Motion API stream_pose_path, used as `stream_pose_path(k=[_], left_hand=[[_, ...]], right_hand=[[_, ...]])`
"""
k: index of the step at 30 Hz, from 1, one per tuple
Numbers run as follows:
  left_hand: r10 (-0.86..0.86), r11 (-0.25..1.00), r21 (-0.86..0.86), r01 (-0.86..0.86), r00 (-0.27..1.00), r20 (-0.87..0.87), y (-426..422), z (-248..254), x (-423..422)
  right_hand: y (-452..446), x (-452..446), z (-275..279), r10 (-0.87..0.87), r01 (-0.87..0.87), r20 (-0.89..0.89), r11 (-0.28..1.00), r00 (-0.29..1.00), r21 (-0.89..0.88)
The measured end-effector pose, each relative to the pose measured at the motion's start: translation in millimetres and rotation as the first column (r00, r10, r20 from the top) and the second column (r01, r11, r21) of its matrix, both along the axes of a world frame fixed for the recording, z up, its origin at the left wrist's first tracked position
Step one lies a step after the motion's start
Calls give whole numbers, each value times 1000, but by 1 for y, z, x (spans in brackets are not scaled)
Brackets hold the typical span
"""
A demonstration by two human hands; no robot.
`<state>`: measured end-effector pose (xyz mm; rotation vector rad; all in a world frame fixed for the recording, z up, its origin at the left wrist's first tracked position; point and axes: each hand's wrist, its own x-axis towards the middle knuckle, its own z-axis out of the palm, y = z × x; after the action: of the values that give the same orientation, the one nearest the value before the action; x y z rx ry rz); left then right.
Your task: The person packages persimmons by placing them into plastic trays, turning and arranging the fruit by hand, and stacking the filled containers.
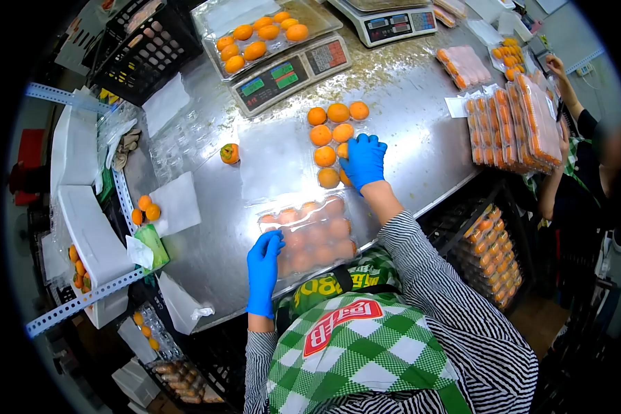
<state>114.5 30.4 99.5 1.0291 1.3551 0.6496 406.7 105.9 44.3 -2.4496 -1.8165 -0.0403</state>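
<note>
My right hand (364,160), in a blue glove, is closed over an orange fruit (343,150) at the right side of an open clear tray. More orange fruits (338,112) sit in rows in that tray, whose clear lid (272,162) lies folded out to the left. My left hand (263,255), also gloved in blue, rests at the left edge of a filled pack (310,234) near the table's front edge. Its fingers are bent together, and anything between them is too small to make out.
A scale (290,72) bears a tray of fruits at the back. One greenish-orange fruit (230,153) lies left of the lid. Stacked packs (510,127) stand at the right, beside another person (579,159). A black crate (145,52) is at the back left.
</note>
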Motion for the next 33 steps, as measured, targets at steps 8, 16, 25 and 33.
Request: stream_pose_path(k=[8, 16, 25, 33], left_hand=[[-35, 999, 30, 34, 999, 30, 13, 13, 19], [-39, 998, 56, 28, 978, 203, 34, 51, 69], [133, 987, -146, -58, 807, 576, 37, 35, 52], [85, 994, -106, -19, 747, 660, 30, 27, 51]], right_hand=[[-9, 4, -7, 50, -27, -159, 990, 986, 140], [-40, -58, 36, 432, -63, -847, 898, 309, 435], [-58, -74, 49, 315, -114, -949, 943, 4, 312], [-56, -93, 78, 423, -125, -903, 902, 70, 413]])
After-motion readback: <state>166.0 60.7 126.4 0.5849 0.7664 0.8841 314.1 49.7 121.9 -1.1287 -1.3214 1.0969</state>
